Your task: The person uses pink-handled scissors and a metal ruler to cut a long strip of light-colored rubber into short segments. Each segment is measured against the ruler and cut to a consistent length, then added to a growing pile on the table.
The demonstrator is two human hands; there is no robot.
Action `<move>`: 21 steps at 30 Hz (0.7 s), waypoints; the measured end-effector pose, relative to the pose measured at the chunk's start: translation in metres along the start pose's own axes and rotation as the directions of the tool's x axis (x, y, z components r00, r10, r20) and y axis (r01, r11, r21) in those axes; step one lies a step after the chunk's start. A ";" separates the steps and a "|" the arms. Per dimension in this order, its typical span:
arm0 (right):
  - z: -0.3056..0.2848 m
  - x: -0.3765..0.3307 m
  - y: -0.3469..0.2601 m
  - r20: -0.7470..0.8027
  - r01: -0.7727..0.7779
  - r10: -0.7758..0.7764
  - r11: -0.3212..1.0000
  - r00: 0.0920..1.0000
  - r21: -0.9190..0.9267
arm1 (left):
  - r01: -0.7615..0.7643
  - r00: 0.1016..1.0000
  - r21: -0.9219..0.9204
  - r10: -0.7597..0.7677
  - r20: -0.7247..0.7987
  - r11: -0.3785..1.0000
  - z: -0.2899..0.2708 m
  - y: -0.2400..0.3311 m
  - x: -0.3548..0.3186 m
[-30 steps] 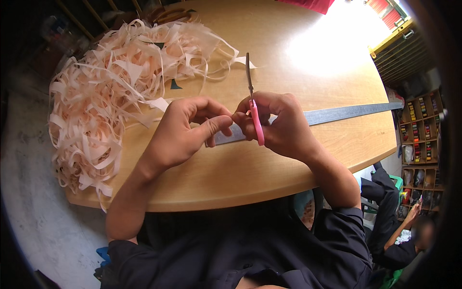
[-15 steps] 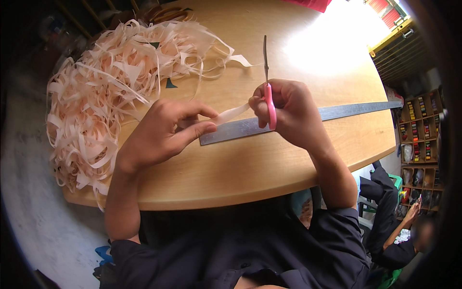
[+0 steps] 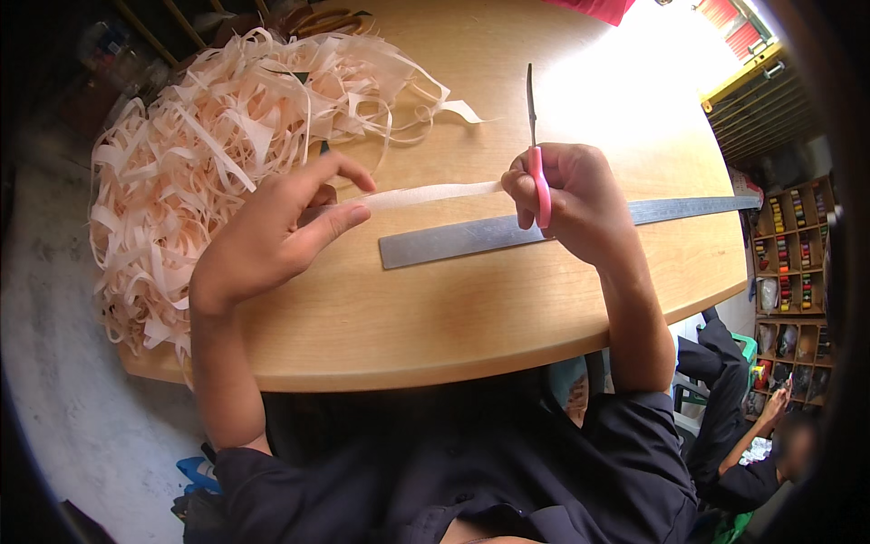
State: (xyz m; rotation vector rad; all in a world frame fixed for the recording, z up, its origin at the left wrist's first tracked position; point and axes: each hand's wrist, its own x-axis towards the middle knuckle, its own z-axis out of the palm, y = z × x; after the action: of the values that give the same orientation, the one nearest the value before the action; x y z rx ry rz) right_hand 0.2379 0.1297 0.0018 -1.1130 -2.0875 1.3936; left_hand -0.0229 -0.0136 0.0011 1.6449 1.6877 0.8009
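The strip (image 3: 435, 193), pale and narrow, stretches between the two hands, which are well apart. The right hand (image 3: 575, 186) has its fingertips closed on the strip's right end. At the left hand (image 3: 281, 227), the strip runs in between thumb and forefinger; a gap shows at the two tips, and whether the fingers behind them grip it I cannot tell. Seen from above, the strip lies just beyond the ruler (image 3: 453, 241), which rests on the tabletop (image 3: 435, 326).

The right hand also carries the scissors (image 3: 538, 186), pink handle against the fingers, blades pointing away from the body. They are seen nearly edge-on, so the two blades cannot be told apart, and part of the handle is lost in the hand. The strip's right tip is covered by the fingers, and its left end disappears behind the left hand. The right hand and wrist cover a middle stretch of the ruler.

Left of the left hand is a tangled pile (image 3: 172, 199) of similar strips, where single ends are hard to follow. A red cloth (image 3: 598, 7) is cut off by the top edge, and glare washes out the tabletop's far right.
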 end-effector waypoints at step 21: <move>-0.015 0.007 0.011 0.191 -0.062 0.177 0.867 0.965 -0.494 | 0.120 0.935 0.200 -0.178 0.306 0.972 -0.003 0.003 -0.002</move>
State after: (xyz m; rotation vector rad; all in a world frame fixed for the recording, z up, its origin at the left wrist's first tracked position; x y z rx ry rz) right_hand 0.2483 0.1455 -0.0023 -1.3411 -2.6788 1.1179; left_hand -0.0231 -0.0152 0.0056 1.6368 1.6592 0.2918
